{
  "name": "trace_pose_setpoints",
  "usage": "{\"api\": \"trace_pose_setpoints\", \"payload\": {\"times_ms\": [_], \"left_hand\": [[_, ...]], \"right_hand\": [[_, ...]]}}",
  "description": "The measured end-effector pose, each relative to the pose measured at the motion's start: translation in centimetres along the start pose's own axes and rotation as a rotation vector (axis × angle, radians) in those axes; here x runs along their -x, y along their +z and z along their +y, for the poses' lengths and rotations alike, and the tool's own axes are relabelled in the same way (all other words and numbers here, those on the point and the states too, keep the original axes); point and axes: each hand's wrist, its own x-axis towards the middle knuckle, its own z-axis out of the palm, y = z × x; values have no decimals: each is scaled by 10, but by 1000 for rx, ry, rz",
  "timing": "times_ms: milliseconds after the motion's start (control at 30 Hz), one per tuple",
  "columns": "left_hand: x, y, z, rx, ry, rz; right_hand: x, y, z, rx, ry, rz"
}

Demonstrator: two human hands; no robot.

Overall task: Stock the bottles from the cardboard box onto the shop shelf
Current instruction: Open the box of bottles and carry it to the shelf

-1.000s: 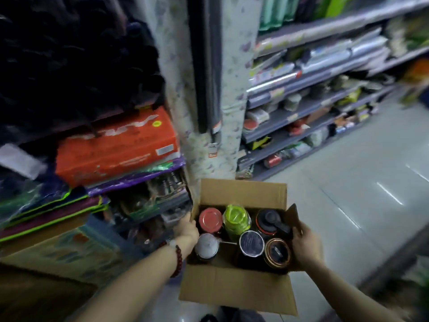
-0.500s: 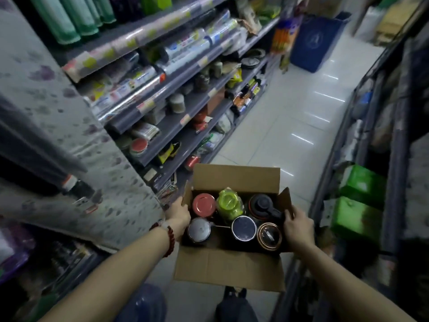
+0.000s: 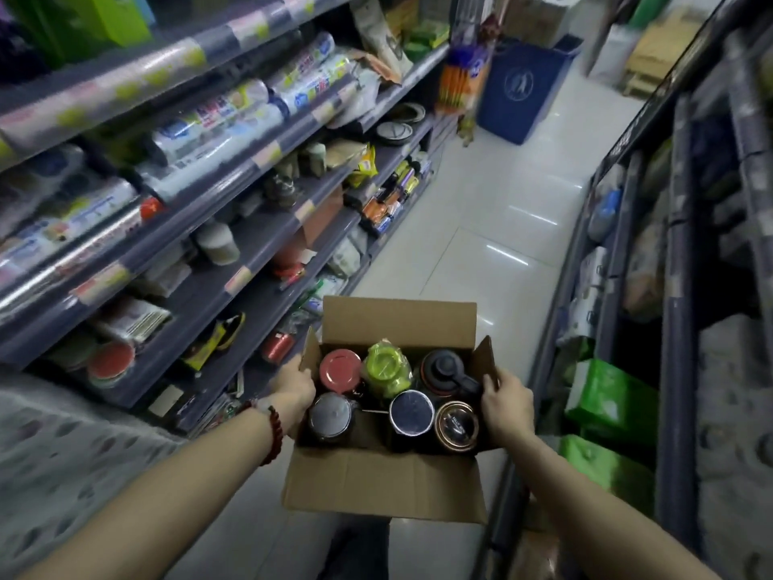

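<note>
Head view: low in the centre of the frame, an open brown cardboard box (image 3: 389, 481) holds six upright lidded bottles (image 3: 412, 412). The left hand (image 3: 293, 391) and right hand (image 3: 508, 406) have their fingers curled around its opposite side walls. Loaded, it probably carries heavy and its card sags; supporting it underneath seems safer. The hard bottles may knock together. Lid print and shelf labels are too blurred to read.

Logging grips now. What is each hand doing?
Left hand: closed on the cardboard box, left side.
Right hand: closed on the box's right side.
</note>
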Motion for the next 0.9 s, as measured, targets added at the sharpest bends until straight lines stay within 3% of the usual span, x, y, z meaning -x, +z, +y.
{"api": "trace_pose_setpoints", "payload": {"times_ms": [467, 667, 900], "left_hand": [[-169, 14, 147, 155, -113, 124], [-222, 34, 165, 206, -288, 208], [-223, 71, 179, 389, -607, 394]], "right_hand": [[-242, 7, -140, 12, -122, -133], [-334, 26, -191, 62, -294, -305], [-417, 59, -236, 210, -515, -560]]}}
